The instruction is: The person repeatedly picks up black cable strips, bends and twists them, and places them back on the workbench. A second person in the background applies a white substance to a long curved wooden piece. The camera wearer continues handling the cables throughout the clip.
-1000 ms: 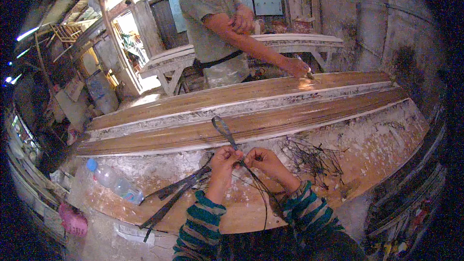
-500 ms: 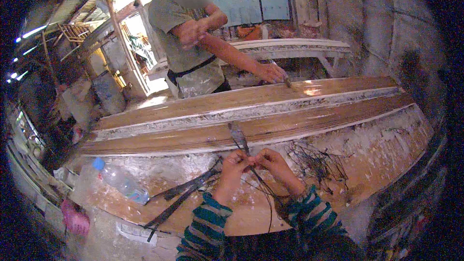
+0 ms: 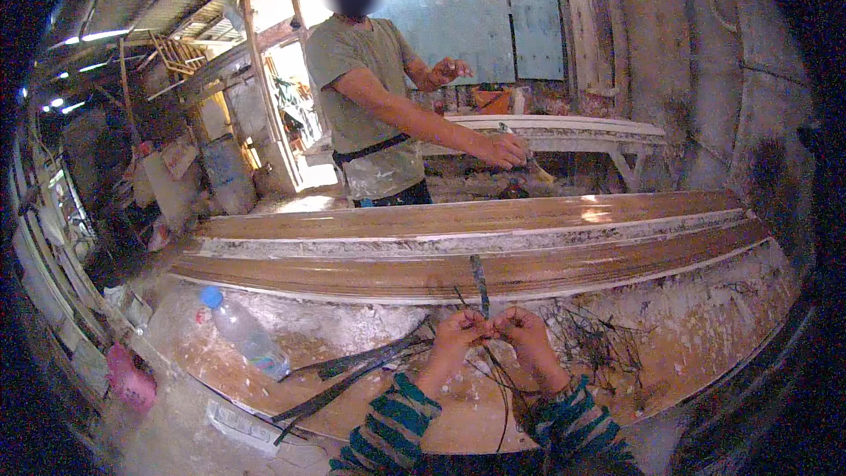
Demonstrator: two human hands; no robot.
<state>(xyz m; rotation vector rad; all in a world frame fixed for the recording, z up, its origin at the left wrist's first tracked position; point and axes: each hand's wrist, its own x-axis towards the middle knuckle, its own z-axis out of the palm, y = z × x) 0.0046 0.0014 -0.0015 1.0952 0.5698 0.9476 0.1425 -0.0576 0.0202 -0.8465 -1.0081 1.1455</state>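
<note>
My left hand [image 3: 456, 341] and my right hand [image 3: 525, 345] are close together over the near part of the work surface, fingertips pinched on a narrow dark strip [image 3: 478, 284]. One end of it stands up beyond my fingers, and thin dark strands hang below them. What my fingertips press between them is too small to make out. Left of my left hand lies a bundle of long flat dark strips [image 3: 352, 368]. A tangle of thin dark strands [image 3: 606, 348] lies beside my right hand.
A clear plastic bottle [image 3: 245, 333] with a blue cap lies at the left. Past my hands run long glossy brown wooden boards [image 3: 388, 275] with pale edges. Behind them a co-worker [image 3: 374, 106] holds a brush [image 3: 539, 169]. A whitish bench [image 3: 582, 130] stands further back.
The view has shifted, so the scene sits lower. The co-worker's brush has come up off the far board, and their other hand has moved away from their arm. My hands stay pinched together.
</note>
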